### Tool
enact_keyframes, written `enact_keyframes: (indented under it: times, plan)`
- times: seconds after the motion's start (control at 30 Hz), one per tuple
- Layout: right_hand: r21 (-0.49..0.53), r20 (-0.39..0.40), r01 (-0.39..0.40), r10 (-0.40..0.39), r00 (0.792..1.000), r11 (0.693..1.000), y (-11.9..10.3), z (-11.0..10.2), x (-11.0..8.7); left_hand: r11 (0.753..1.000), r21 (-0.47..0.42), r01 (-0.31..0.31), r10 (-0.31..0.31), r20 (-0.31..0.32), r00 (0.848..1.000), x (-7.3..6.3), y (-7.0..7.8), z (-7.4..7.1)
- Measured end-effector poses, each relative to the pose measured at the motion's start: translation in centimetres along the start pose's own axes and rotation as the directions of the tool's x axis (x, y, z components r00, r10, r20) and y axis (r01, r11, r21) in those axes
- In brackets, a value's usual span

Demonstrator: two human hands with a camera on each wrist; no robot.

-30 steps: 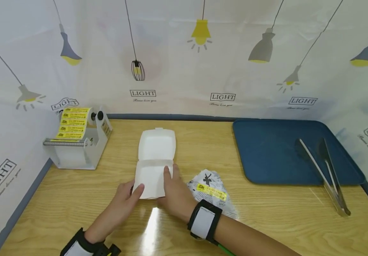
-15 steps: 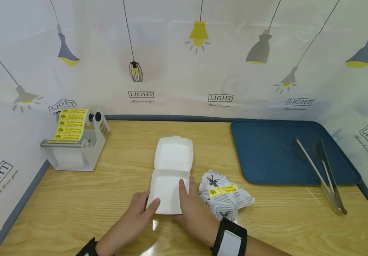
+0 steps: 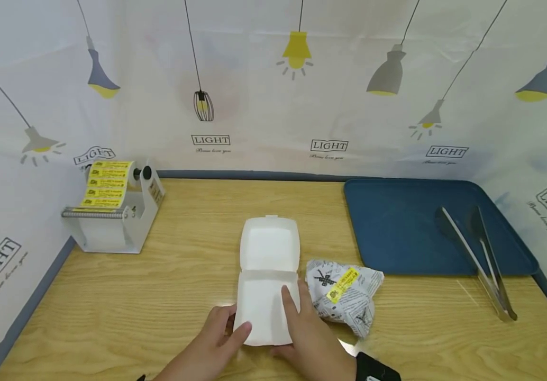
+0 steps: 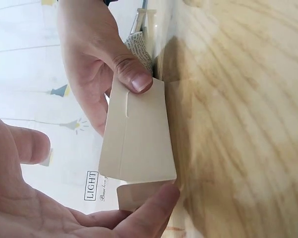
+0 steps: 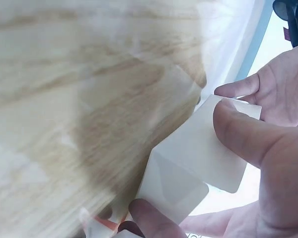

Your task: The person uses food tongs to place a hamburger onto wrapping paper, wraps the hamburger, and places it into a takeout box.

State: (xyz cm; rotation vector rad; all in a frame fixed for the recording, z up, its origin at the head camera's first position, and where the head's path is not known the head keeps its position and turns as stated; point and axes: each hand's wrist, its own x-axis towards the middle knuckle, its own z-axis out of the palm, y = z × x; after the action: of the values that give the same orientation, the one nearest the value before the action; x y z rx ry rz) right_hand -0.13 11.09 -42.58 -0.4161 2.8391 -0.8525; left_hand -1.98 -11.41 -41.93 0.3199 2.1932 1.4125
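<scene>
An open white paper burger box (image 3: 266, 307) lies on the table in the head view, its lid (image 3: 270, 244) folded back away from me. My left hand (image 3: 216, 336) holds the near left corner, thumb over the edge. On the near right side my right hand (image 3: 316, 338) grips the box, two fingers along its right wall. The left wrist view shows the right thumb (image 4: 140, 82) on the box's plain front face (image 4: 141, 134). Touching or nearly touching the right hand is a bundle wrapped in printed paper (image 3: 347, 312) with a yellow label (image 3: 343, 284); its contents are hidden.
A label dispenser (image 3: 111, 233) with a roll of yellow labels stands at the back left. At the back right lies a blue tray (image 3: 397, 227). Metal tongs (image 3: 488, 280) rest across its front edge. A printed cloth backdrop rises behind the table.
Both hands have drawn the box toward me and to the right. Beside it, the wrapped bundle has shifted right and turned, so its label now slants upward to the right.
</scene>
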Motion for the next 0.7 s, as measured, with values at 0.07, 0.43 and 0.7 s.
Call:
enact_keyframes:
  times: [0.07, 0.43, 0.7]
  plan:
    - [0.007, 0.007, 0.0, 0.0, 1.0, 1.0, 0.1, -0.1, -0.2, 1.0, 0.007, -0.002, 0.002, -0.005, 1.0, 0.0, -0.1, 0.1]
    - [0.023, 0.098, -0.043, 0.041, 0.994, 0.999, 0.2, -1.1, -0.8, 0.996, 0.013, 0.083, -0.081, -0.12, 0.99, 0.2, -0.8, -0.2]
    - [-0.007, 0.033, 0.064, -0.063, 0.997, 0.998, -0.5, -6.5, -2.8, 0.989, 0.139, -0.041, 0.082, -0.302, 0.95, 0.0, 1.0, -1.9]
